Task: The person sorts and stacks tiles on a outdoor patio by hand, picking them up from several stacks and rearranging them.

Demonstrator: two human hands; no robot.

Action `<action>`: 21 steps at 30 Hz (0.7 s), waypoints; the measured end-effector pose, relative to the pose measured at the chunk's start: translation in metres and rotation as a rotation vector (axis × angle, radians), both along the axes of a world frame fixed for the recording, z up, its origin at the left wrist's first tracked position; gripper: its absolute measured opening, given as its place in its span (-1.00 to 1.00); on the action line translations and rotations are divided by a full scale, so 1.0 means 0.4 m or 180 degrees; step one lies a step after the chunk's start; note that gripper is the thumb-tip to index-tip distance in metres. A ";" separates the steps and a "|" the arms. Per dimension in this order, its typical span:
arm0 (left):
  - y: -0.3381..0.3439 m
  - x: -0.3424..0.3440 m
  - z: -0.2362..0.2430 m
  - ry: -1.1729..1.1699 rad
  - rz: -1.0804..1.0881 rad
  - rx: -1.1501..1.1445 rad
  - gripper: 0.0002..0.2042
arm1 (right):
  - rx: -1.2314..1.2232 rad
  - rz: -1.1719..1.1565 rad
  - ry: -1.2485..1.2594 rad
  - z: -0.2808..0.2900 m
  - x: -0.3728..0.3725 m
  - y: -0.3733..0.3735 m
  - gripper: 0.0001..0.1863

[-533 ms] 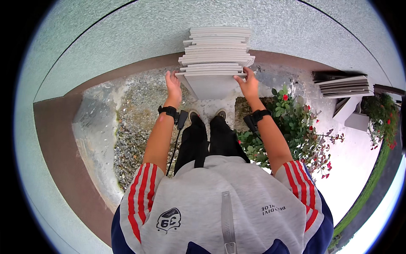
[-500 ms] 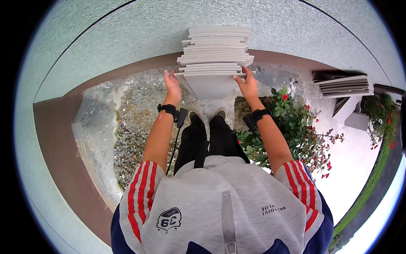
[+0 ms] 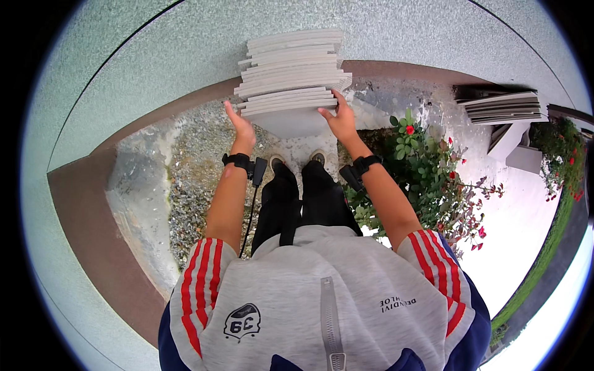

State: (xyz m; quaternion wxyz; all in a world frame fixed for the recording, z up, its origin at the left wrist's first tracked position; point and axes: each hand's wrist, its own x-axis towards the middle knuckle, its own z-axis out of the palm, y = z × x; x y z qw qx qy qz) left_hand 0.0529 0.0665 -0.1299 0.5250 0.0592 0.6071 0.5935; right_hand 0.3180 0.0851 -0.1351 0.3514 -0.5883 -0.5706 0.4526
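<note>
Grey top (image 3: 278,278), red-striped sleeves (image 3: 202,278)

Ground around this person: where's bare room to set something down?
Grey concrete between gravel and brown wall base, left; pale paving between rose bush and grass, right. Crowded: panel stack between left hand and right hand; second stack, right.

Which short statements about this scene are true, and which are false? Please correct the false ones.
1. The right hand is at the right end of the front panels. True.
2. Both hands wear gloves. False: the left hand and the right one are bare.
3. The bush beside the right forearm has red flowers. True.
4. The other panel pile is on the person's left. False: it is on the right.
5. Each wrist has a black strap. True.
</note>
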 end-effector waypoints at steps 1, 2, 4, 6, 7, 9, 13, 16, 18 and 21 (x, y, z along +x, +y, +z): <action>-0.007 -0.024 -0.052 -0.0020 0.0096 0.0000 -0.01 | -0.0049 0.0050 -0.0127 0.006 -0.005 0.005 -0.23; -0.011 -0.033 -0.085 -0.0056 0.0179 -0.0004 -0.02 | -0.0101 0.0087 -0.0271 0.011 -0.002 0.009 -0.25; -0.007 -0.013 -0.048 -0.0127 0.0057 0.0041 -0.06 | -0.0100 0.0083 -0.0413 0.012 0.005 0.006 -0.28; -0.006 -0.003 -0.005 -0.0078 -0.0061 0.0145 -0.11 | 0.0029 0.0058 -0.0376 0.012 0.001 0.004 -0.32; -0.005 -0.005 -0.003 0.0003 -0.0114 0.0220 -0.13 | 0.0141 0.0025 -0.0349 0.006 -0.001 0.002 -0.32; -0.007 -0.010 -0.005 0.0085 -0.0221 0.0332 -0.17 | 0.0345 -0.0041 -0.0286 -0.011 -0.010 -0.004 -0.33; -0.005 -0.027 -0.003 0.0033 -0.0327 0.0279 -0.22 | 0.0160 -0.0018 -0.0472 0.018 -0.023 0.000 -0.33; 0.005 -0.024 0.010 0.0161 -0.0527 0.0055 -0.18 | 0.0171 -0.0031 -0.0509 0.007 -0.023 0.001 -0.31; 0.006 -0.033 0.008 0.0352 -0.0845 -0.0362 -0.20 | 0.0115 -0.0032 -0.0492 -0.002 -0.019 0.007 -0.28; 0.009 -0.033 0.015 0.0494 -0.1056 -0.0559 -0.16 | -0.0005 -0.0001 -0.0484 -0.011 -0.009 0.007 -0.22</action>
